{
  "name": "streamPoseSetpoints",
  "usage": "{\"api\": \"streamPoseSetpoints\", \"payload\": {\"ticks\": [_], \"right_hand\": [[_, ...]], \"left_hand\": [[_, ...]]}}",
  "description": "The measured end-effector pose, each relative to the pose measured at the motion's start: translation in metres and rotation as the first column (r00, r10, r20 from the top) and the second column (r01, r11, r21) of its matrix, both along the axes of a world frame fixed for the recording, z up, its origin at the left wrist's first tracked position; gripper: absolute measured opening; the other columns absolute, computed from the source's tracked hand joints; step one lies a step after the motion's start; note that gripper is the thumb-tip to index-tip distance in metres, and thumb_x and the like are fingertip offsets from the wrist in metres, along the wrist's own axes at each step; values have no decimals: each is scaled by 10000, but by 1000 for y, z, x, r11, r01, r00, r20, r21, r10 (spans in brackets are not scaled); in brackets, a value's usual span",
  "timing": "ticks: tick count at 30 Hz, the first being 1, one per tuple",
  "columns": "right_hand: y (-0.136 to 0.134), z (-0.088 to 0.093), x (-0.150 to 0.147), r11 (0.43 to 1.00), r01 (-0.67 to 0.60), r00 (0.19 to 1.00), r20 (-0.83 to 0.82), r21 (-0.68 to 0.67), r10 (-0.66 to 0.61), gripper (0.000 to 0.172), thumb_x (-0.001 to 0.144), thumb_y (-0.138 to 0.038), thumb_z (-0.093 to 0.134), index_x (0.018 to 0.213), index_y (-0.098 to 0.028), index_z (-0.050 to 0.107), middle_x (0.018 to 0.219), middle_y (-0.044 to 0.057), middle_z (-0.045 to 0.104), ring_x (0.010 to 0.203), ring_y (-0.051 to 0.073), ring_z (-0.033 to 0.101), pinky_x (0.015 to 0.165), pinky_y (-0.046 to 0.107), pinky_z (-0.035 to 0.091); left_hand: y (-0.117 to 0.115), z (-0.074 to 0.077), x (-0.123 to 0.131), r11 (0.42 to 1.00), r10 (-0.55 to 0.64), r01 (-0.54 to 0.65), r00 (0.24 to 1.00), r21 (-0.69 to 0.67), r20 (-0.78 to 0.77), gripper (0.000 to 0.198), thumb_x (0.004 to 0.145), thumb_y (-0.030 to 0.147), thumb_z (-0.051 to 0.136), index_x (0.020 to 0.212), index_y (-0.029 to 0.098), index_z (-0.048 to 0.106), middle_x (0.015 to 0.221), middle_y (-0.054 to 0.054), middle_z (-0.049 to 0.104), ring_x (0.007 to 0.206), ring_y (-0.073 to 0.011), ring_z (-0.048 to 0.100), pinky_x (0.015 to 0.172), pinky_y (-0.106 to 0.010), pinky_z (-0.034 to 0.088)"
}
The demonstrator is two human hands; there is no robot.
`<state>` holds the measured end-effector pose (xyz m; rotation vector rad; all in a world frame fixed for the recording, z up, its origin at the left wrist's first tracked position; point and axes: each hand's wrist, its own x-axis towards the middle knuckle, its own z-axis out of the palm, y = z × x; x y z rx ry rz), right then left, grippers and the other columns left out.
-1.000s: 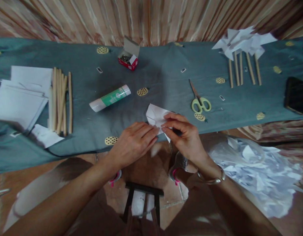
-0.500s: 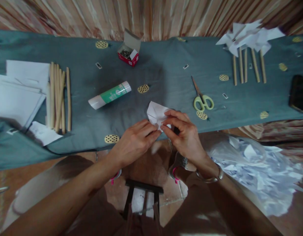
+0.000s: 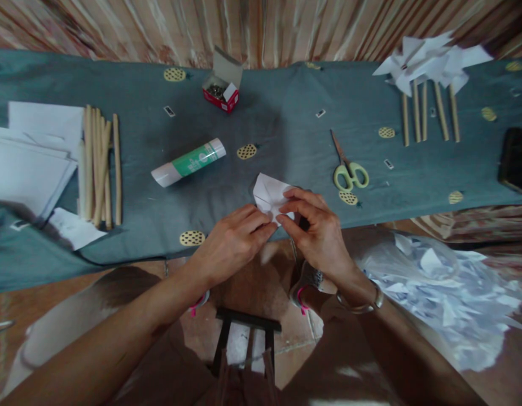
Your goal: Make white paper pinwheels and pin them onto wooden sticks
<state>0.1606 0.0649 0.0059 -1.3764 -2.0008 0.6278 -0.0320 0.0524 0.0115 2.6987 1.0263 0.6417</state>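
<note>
A small folded piece of white paper (image 3: 268,193) lies near the front edge of the teal cloth (image 3: 286,135). My left hand (image 3: 231,243) pinches its near corner, fingers pressed together. Just to the right, my right hand (image 3: 317,228) curls over the paper's right side and pinches it too. Part of the paper is hidden under my fingers. A glue stick (image 3: 188,163) lies on its side up and to the left of my hands. Green-handled scissors (image 3: 347,168) rest to the right.
A row of wooden sticks (image 3: 99,163) and a stack of white sheets (image 3: 30,160) lie at the left. A red box of pins (image 3: 222,87) stands open at the back. Paper pinwheels on sticks (image 3: 430,79) lie far right, a black phone (image 3: 517,160) beyond. A bag of paper scraps (image 3: 442,293) sits on the floor.
Both hands stay pinched on the folded paper with only slight finger shifts. The view has drifted a little, so the table's things sit slightly differently in frame.
</note>
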Motion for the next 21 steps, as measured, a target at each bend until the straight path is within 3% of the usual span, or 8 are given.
{"api": "streamPoseSetpoints", "payload": {"ticks": [12,21], "right_hand": [[-1,0,-1,1000,-4,1000,2,17,4,90,848,-182,638,917,-200,694,1161,93,678,1106,243,618,984,453,482],[-6,0,-1,995,-66,992,116,79,57,211,925,-213,521,1018,-231,709,1249,85,607,1090,242,569,967,451,498]], "left_hand": [[1,0,-1,1000,-7,7,1000,-19,8,150,949,124,493,1000,104,633,927,-72,665,878,-172,595,795,-298,558],[0,1,-1,999,-8,8,1000,-37,8,152,941,114,498,992,93,640,934,-82,657,885,-183,597,788,-297,547]]}}
